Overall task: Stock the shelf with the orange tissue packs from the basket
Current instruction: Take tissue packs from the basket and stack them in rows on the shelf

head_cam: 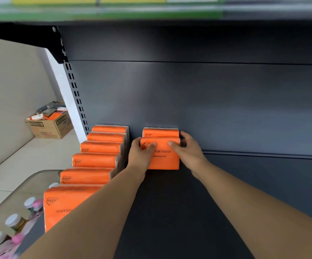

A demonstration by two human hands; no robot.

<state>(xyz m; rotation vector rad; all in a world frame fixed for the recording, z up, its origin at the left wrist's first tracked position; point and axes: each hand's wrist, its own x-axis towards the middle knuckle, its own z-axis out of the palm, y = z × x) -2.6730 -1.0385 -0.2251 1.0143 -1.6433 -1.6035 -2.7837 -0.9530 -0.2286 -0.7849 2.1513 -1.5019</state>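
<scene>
Both hands, left hand [141, 153] and right hand [188, 149], are gripping the soft, light tissue pack [163, 156] by its short ends, standing it on the shelf [244, 184].

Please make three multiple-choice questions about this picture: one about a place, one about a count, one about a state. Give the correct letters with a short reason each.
1. Where is the brown cardboard box?
A. On the floor, left of the shelf
B. On the dark grey metal shelf
C. In the person's hands

2. How many orange plastic-wrapped tissue packs stand in the left row?
A. Two
B. Six
C. Ten

3. What is the state of the front orange tissue pack in the right row?
A. Lying alone, untouched
B. Held between the left hand and the right hand
C. Torn open

Answers:
1. A: the box sits on the pale floor, beyond the shelf's upright.
2. B: six packs line up from back to front.
3. B: both hands press on its sides, thumbs on its face; one more orange pack stands behind it.
</scene>
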